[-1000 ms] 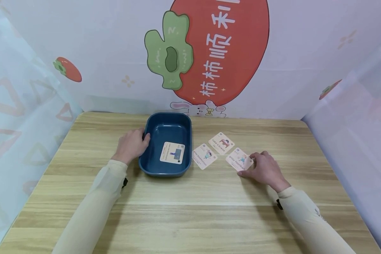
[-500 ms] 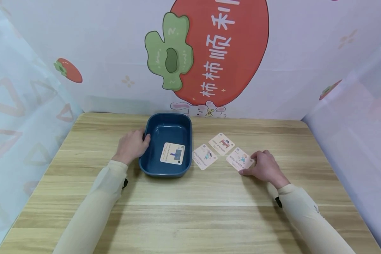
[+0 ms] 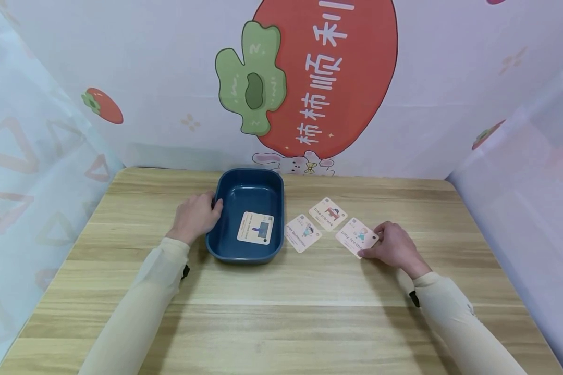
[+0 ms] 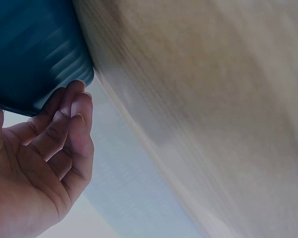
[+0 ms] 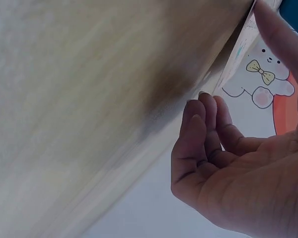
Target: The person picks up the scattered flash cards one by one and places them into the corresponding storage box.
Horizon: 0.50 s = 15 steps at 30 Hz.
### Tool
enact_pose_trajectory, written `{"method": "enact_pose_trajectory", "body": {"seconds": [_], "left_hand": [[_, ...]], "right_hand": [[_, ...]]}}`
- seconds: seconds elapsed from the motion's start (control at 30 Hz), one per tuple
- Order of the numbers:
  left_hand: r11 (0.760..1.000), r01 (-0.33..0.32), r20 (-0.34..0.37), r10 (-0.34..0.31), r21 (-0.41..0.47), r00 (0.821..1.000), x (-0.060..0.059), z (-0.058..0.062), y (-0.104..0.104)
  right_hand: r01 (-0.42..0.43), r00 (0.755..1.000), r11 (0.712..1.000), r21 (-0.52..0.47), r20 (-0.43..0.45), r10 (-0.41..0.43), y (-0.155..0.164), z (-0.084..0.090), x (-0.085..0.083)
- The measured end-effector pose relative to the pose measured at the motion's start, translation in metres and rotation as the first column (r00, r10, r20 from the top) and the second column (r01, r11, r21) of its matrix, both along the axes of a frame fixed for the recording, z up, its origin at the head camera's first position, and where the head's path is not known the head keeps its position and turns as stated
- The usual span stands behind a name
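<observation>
head: high, facing table (image 3: 281,323) | wrists: close underneath (blurred), sharing it

Near half of table (image 3: 281,323) bare wood, wide lane between both sleeves. Blue tray (image 3: 219,250) sits left of centre, raised walls block sweep at table level; left hand (image 3: 194,216) against its left wall. Right of tray, three cards lie flat: card by tray (image 3: 302,233), far card (image 3: 328,213), play football card (image 3: 356,237), narrow gaps between. Right hand (image 3: 394,249) at that last card's right edge. Backdrop closes far edge; curtains close both sides.
</observation>
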<state>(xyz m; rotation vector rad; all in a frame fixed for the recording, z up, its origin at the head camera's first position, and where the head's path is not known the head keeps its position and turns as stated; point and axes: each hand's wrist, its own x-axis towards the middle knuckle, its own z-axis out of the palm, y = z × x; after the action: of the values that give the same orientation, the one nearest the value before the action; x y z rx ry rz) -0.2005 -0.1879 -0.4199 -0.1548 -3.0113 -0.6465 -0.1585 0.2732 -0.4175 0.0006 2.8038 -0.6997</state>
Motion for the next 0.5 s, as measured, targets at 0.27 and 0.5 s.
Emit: {"method": "enact_pose_trajectory", "body": {"seconds": [0.27,0.5], "left_hand": [[1.000,-0.003,0.005,0.003,0.006,1.000,0.000,0.000,0.001],[1.000,-0.003,0.007,0.003,0.005,1.000,0.000,0.001,0.001]], "right_hand": [[-0.029,0.997,0.999,-0.018,-0.079,0.027,0.006,0.004,0.001],[-0.034,0.996,0.997,-0.067,-0.088,0.029,0.011,0.005,0.002]]}}
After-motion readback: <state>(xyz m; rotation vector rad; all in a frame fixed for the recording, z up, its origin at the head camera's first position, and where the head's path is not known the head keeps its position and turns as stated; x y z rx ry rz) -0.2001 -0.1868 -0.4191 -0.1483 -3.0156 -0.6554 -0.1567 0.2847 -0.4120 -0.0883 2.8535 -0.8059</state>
